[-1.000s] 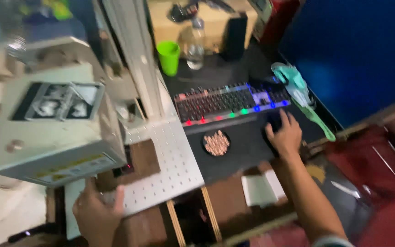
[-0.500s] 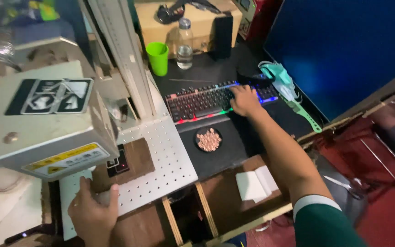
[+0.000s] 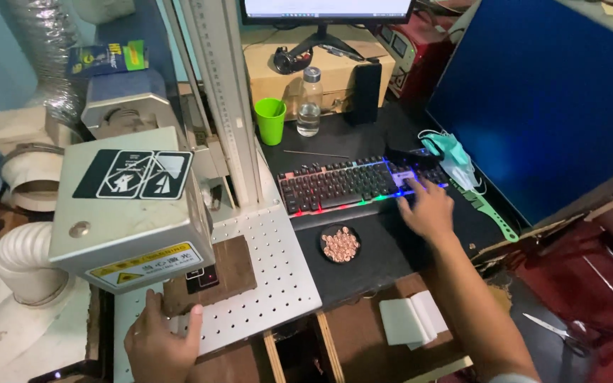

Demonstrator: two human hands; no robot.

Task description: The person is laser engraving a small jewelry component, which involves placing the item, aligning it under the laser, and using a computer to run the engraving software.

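Left hand [image 3: 159, 340]: rests at the near edge of the perforated plate [image 3: 271, 284], thumb up against the brown wooden block [image 3: 211, 276], fingers loosely curled and gripping nothing; it seems to steady the block.
Wooden block: lies flat on the plate, partly under the grey machine head [image 3: 129, 206], likely so the head points straight down at it.
Right hand [image 3: 427, 209]: stretched out to the right end of the lit keyboard [image 3: 352, 184], fingers spread and open on the keys.
Dish of copper pieces [image 3: 340, 243]: on the black desk [image 3: 384, 248], just in front of the keyboard, within reach.
Green cup [image 3: 271, 120]: behind the keyboard, beside a clear bottle [image 3: 309, 101].
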